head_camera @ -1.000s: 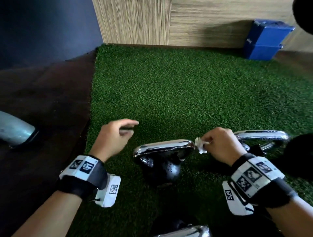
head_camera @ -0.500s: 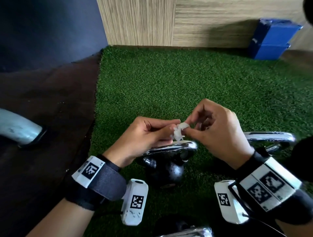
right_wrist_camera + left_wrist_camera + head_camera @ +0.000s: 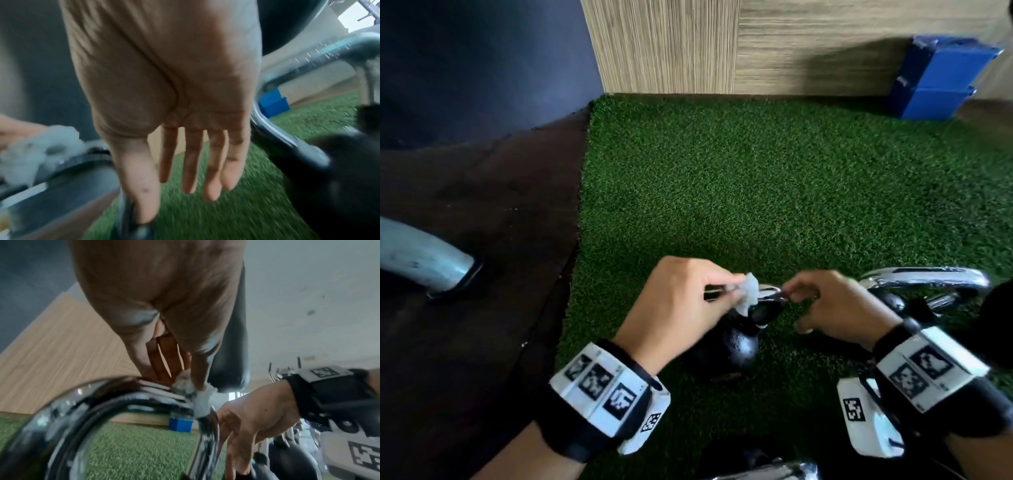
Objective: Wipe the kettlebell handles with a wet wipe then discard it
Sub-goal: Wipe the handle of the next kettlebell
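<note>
L hand pinches the crumpled wet wipe against the chrome handle of the middle kettlebell, which sits on the green turf right under both hands. R hand is just beside the handle's right end, fingers straight and loose, holding nothing; whether a fingertip touches the chrome, can't tell. Handle's long axis runs left-right across the view, so the wipe stroke prob. goes sideways along it, L hand nearer. A second chrome handle lies further right, same left-right axis, nearer the R hand.
</note>
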The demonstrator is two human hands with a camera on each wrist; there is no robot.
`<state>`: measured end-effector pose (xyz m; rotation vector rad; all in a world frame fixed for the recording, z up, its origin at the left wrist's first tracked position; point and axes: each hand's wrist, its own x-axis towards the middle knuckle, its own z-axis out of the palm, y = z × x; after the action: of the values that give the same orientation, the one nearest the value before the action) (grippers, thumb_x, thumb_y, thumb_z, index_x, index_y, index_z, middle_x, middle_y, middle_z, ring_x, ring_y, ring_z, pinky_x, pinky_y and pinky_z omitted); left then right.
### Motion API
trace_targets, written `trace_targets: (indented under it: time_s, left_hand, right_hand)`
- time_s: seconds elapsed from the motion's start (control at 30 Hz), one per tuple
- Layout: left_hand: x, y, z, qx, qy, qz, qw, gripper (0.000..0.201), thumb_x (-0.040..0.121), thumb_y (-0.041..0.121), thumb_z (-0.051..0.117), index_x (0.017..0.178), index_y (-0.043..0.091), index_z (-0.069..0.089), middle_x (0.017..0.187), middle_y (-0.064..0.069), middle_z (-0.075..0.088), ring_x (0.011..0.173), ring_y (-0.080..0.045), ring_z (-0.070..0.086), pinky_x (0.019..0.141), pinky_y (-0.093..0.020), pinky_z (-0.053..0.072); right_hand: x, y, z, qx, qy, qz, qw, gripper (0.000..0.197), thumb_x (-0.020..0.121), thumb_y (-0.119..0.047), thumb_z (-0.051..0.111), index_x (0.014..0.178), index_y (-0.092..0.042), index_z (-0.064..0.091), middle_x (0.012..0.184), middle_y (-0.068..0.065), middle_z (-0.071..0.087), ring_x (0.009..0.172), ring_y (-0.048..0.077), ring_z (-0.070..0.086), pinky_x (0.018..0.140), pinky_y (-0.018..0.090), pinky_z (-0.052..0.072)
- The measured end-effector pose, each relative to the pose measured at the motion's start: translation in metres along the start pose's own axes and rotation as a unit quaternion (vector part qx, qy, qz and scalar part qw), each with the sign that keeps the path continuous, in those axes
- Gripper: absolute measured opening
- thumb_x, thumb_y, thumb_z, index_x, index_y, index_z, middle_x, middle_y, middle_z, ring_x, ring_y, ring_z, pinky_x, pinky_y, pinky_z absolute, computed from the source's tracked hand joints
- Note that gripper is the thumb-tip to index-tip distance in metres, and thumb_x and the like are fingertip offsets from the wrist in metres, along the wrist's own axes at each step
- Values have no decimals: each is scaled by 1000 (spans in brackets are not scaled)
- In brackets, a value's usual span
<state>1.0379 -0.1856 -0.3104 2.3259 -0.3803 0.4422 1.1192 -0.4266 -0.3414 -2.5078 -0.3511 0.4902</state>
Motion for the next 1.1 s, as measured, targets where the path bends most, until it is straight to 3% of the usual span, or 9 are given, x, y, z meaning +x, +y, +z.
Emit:
trace_targets:
  time_s: [0.13,0.23,0.33,0.47,0.53,0.6,0.8,0.97,1.1]
  left_hand:
    - [-2,11,12,36,-36,1,999,14,88,26,79,101,23,83,100,13,79,88,0,71,81,-27,59]
    - [-5,9,2,89,-38,-14,995,26,89,26,76,115,31,78,97,13,76,82,-2,69,79,-23,59]
    - [-8,12,-6,148,-69,-6,987,24,95,24,69,117,33,76,97,11,69,77,-3,61,73,-19,54]
    - [-7,15,-9,184,-94,-27,978,18,98,23,61,101,27,78,97,7,67,80,-10,63,73,-31,55]
    - [-9,8,-20,174,-73,-59,980,16,96,23,66,100,29,80,96,7,72,78,-7,65,69,-25,54]
    - [-15,1,-30,153,-56,-76,984,17,94,25,70,106,33,81,98,11,75,74,0,63,63,-9,46]
    - [-30,-5,-32,153,-75,-61,984,22,93,24,72,113,32,79,94,15,74,74,0,66,65,-8,46]
    - [-45,-40,-54,100,-51,-154,982,23,90,29,76,110,40,78,88,23,77,58,-13,70,53,-40,56]
    - [-60,-52,-46,15,-17,-171,985,25,86,29,80,108,43,78,96,30,75,81,-19,77,71,-48,62]
  right_hand:
    - [10,17,49,141,-30,8,989,61,53,-41,95,109,-26,75,101,-5,77,100,16,70,94,39,54]
    - [18,25,73,216,13,19,976,65,50,-42,94,109,-20,75,105,1,77,106,23,69,101,48,50]
    - [24,30,82,197,46,23,979,62,51,-44,94,106,-22,75,99,-3,77,100,18,71,97,41,53]
    - [20,29,85,135,89,33,986,45,55,-49,92,95,-38,74,83,-18,74,83,2,69,73,19,50]
    - [17,28,87,147,93,29,984,36,57,-49,92,86,-45,70,76,-22,72,78,-5,66,65,12,45]
    - [16,28,89,152,93,29,984,35,58,-49,91,87,-45,70,76,-22,72,76,-8,65,62,10,44]
    - [20,32,91,147,95,51,983,42,56,-52,91,89,-33,75,78,-17,74,76,-3,67,64,14,46]
    - [21,36,94,177,98,54,978,43,55,-50,91,92,-33,77,80,-17,76,78,-1,71,74,21,55]
    - [24,37,95,201,96,57,973,40,52,-46,93,87,-32,78,78,-16,76,77,2,72,75,24,57]
